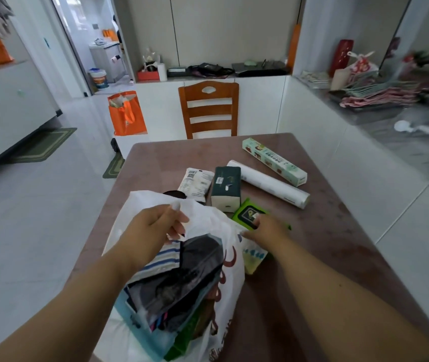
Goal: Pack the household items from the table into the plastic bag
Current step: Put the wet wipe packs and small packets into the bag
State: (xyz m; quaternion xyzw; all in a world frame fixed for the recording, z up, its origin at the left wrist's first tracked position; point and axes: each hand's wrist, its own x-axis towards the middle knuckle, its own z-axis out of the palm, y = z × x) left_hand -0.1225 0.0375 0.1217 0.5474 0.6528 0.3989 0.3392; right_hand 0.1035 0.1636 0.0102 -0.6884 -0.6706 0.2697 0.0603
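A white plastic bag (pixel 209 226) with red print lies on the brown table (pixel 325 231), holding several packets. My left hand (pixel 153 231) pinches the bag's upper rim and holds it up. My right hand (pixel 268 231) rests on a green wet-wipe pack (pixel 247 214) just right of the bag, fingers closing on it. A yellow-green packet (pixel 253 258) lies under my right wrist. Farther back lie a dark green tissue box (pixel 226 188), a white pouch (pixel 195 181), a white roll (pixel 268 182) and a long mint box (pixel 273 160).
A wooden chair (pixel 209 108) stands at the table's far edge. An orange bag (pixel 125 114) sits on the floor to the left. A counter (pixel 391 121) with stacked items runs along the right.
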